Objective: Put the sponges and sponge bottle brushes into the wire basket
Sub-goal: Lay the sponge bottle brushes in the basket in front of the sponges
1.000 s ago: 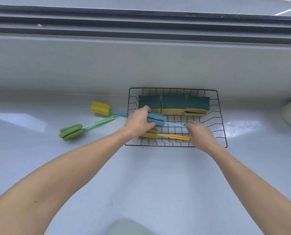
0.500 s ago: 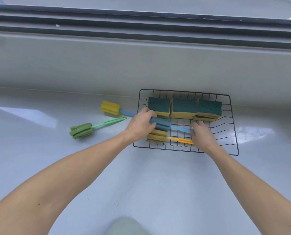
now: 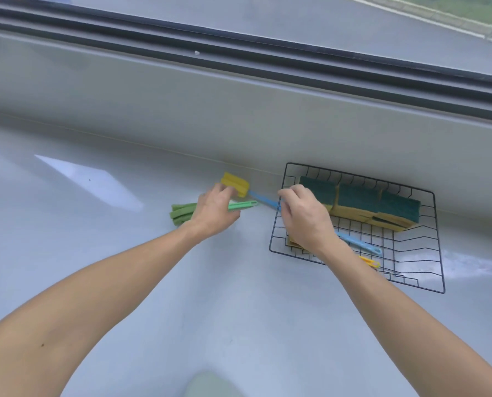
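Left hand (image 3: 214, 212) moved onto green brush (image 3: 183, 214), fingers (image 3: 226, 193) touching yellow brush (image 3: 235, 184)

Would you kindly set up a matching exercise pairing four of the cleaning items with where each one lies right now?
Items:
1. green brush
2. yellow-headed brush
3. sponges
4. blue-handled brush

Places:
A. along the wire basket's far side
B. on the counter, under the left hand
C. in the basket, partly under the right hand
D. on the counter by the wall

Pairs: 1-B, 2-D, 3-A, 4-C
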